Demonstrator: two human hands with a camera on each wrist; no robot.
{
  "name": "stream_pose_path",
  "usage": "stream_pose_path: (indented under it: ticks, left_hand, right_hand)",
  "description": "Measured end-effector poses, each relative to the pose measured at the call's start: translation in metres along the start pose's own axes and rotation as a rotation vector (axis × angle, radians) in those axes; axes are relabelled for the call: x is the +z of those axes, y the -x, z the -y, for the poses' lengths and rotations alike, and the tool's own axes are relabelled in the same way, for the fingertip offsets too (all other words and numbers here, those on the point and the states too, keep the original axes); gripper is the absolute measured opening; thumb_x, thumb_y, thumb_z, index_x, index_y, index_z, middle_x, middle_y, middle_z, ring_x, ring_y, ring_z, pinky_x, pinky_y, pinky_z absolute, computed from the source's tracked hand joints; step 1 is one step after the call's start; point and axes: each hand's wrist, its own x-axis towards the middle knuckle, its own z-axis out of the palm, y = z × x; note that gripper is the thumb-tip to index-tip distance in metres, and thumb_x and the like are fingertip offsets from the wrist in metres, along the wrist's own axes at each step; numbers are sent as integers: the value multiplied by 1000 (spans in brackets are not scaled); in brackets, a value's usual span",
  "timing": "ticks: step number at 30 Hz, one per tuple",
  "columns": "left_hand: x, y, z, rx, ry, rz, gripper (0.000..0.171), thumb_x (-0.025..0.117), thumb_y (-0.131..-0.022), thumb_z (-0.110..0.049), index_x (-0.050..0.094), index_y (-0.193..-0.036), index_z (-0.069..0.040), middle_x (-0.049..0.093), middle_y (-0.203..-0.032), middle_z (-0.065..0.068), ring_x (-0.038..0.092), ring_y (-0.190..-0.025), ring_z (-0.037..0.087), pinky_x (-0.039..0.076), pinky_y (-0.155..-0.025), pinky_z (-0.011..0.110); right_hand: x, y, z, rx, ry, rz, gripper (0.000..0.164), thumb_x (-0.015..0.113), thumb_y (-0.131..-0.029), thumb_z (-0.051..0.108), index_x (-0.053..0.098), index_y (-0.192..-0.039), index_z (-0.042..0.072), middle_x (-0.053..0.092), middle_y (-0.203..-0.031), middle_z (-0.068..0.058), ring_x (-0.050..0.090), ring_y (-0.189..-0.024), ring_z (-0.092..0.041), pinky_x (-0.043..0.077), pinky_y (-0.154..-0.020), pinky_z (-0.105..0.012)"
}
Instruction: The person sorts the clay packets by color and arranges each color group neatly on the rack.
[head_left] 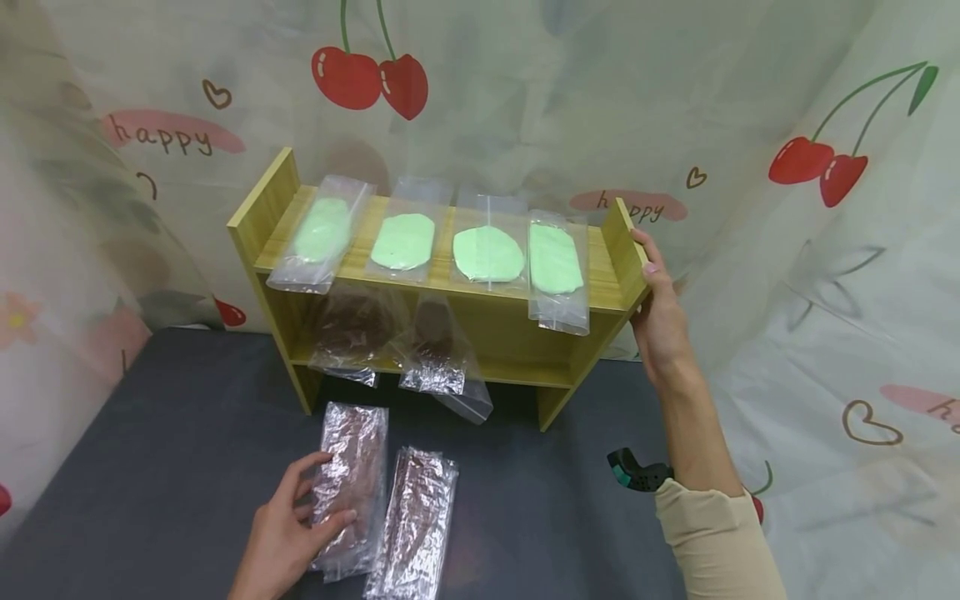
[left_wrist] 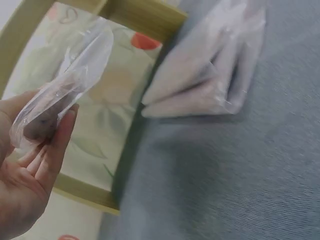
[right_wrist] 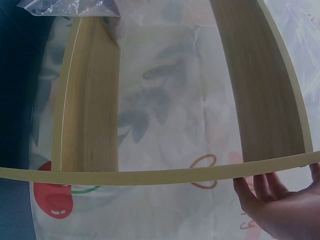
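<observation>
My left hand [head_left: 281, 525] pinches a clear plastic bag with a flat brown piece [head_left: 348, 483] inside, above the dark table. In the left wrist view, thumb and fingers hold that bag [left_wrist: 50, 110] from its side. Beside it lies a pile of similar brown bagged pieces [head_left: 416, 525]. My right hand [head_left: 662, 321] holds the right side panel of a small wooden shelf [head_left: 630, 258]. Its fingers press against the panel's outer face in the right wrist view. On the top board lie several bagged light-green pieces [head_left: 405, 242]; two brown bagged pieces [head_left: 356, 325] lie on the lower board.
The shelf stands at the back of the dark grey tabletop [head_left: 540, 517], close to a printed curtain [head_left: 510, 100] with cherries. A black and teal device [head_left: 637, 472] shows at the right wrist. Bag ends overhang the boards' front edges.
</observation>
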Motion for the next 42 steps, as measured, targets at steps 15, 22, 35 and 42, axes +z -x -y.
stream_pose_path:
  ticks: [15,22,35,42]
  left_hand:
    - [-6,5,-33,109,98,-65,68,86,-79,-23,51,-137,-28,62,-127,20,72,-69,11,55,-52,32]
    - [-10,1,-50,192,75,-49,67,82,-84,-21,49,-141,-31,56,-136,16,72,-90,30,57,-59,29]
    - [-11,-14,-81,351,209,151,75,73,-89,-5,39,-152,-27,39,-153,12,62,-112,42,58,-65,34]
    - [-2,-31,-89,341,240,199,78,80,-86,-13,40,-151,-30,38,-152,14,66,-108,37,59,-67,35]
  right_hand:
    - [-1,0,0,9,20,-8,48,28,-105,36,35,-152,30,34,-140,-6,36,-120,-22,26,-98,-44]
    - [-2,1,0,14,23,-6,48,27,-105,35,34,-152,30,34,-141,-7,36,-120,-22,26,-98,-44]
    - [-1,-1,0,4,29,8,48,28,-106,37,34,-153,31,35,-139,-7,37,-120,-22,26,-99,-45]
    - [-1,-1,0,7,27,6,48,29,-105,36,33,-153,30,37,-138,-8,37,-119,-22,25,-99,-45]
